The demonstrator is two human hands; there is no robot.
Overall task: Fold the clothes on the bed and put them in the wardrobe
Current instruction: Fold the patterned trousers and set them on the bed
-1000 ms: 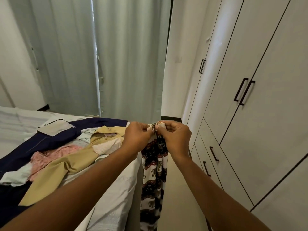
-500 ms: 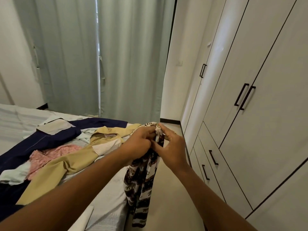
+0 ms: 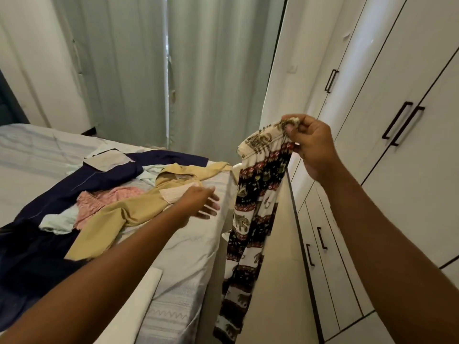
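My right hand [image 3: 311, 145] pinches the waistband of elephant-print trousers [image 3: 253, 209], black, white and red, which hang down beside the bed's corner. My left hand [image 3: 201, 202] hovers with straight fingers over the white bed [image 3: 188, 247], holding nothing, next to a tan garment [image 3: 119, 217]. A pile lies on the bed: a navy garment [image 3: 62, 194], a pink piece [image 3: 99, 202], a pale mint piece [image 3: 57, 222]. The white wardrobe [image 3: 402, 70] stands at the right with its doors closed.
Wardrobe drawers [image 3: 330, 274] with black handles sit low on the right. A narrow floor aisle [image 3: 275, 294] runs between bed and wardrobe. Grey-green curtains [image 3: 173, 70] hang behind the bed. A white board [image 3: 134, 304] leans at the bed's near edge.
My left hand let go of the trousers' waistband and moved left and down over the bed. My right hand lifted the trousers up and to the right.
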